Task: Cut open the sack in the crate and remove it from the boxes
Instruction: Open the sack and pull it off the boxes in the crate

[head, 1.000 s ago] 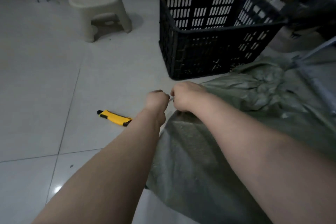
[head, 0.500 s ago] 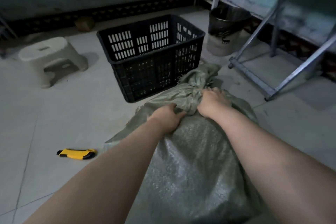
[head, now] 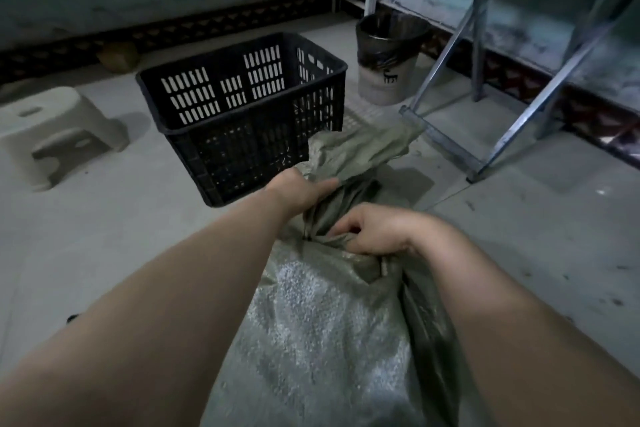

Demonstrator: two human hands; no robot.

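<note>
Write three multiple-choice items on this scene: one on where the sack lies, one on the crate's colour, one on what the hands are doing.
1. Where is the sack?
A. Inside the crate
B. On the floor, in front of the crate
C. On the stool

2. What colour is the crate?
A. Black
B. Yellow
C. White

3. What state are the hands in?
A. Both flat on the floor
B. One holds a knife
C. Both grip the sack's bunched neck

Answers:
1 B: the sack lies on the floor, nearer the camera than the crate.
2 A: its slotted walls are black.
3 C: the left hand and the right hand have fingers closed in the gathered fabric.
</note>
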